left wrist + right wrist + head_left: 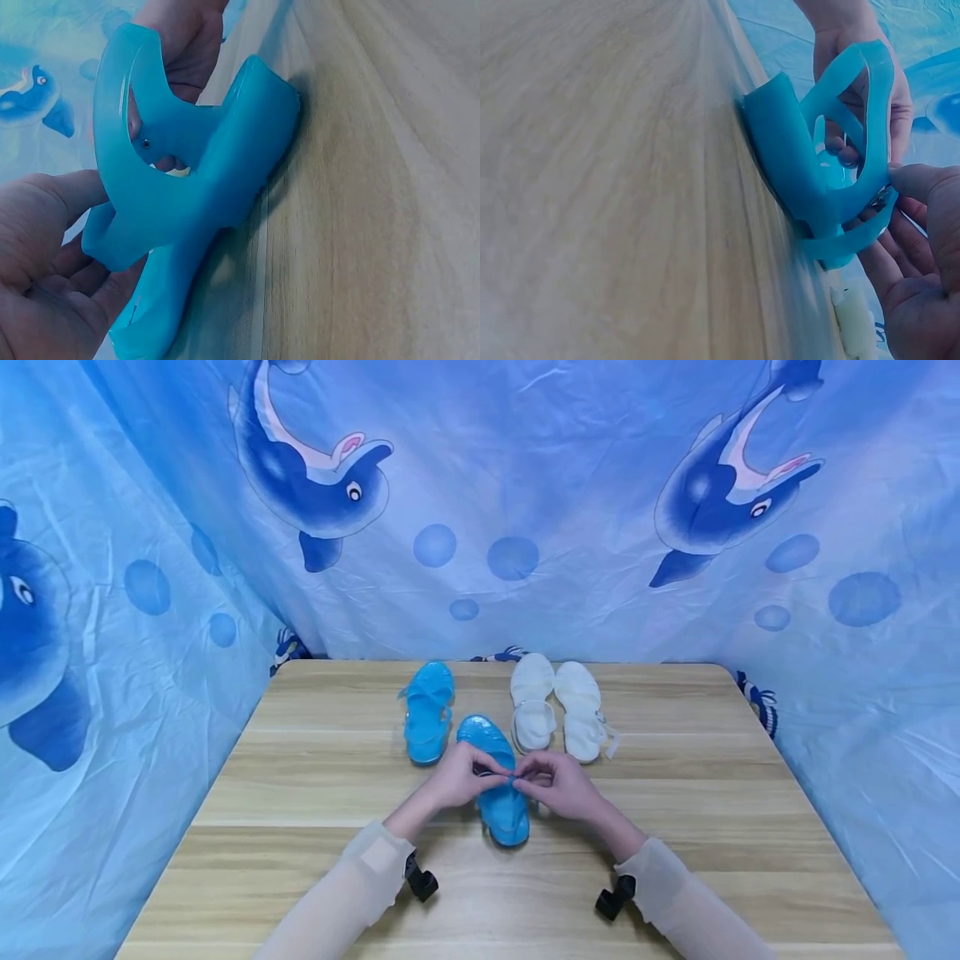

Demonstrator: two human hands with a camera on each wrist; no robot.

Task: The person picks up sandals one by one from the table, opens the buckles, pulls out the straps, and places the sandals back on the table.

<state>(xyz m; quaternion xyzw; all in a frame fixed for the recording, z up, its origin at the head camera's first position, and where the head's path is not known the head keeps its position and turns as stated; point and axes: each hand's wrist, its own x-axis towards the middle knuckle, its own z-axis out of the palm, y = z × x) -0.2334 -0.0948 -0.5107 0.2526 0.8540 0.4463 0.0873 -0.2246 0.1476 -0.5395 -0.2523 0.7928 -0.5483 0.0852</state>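
Note:
A blue jelly sandal [501,793] lies in the middle of the wooden table [697,793], toe pointing away from me. Both hands meet over its ankle strap. My left hand [497,773] pinches the strap from the left, and my right hand [527,778] pinches it from the right at the small buckle. In the left wrist view the strap [120,150] arches up from the sandal, with my left hand [94,244] curled round its lower end. The right wrist view shows my right hand [901,211] holding the strap end by the buckle [880,196].
A second blue sandal [427,714] lies behind and to the left. A pair of white sandals [557,706] sits at the back centre. Blue dolphin-print cloth [480,510] hangs round the table on three sides. Bare wood shows to the left, right and front.

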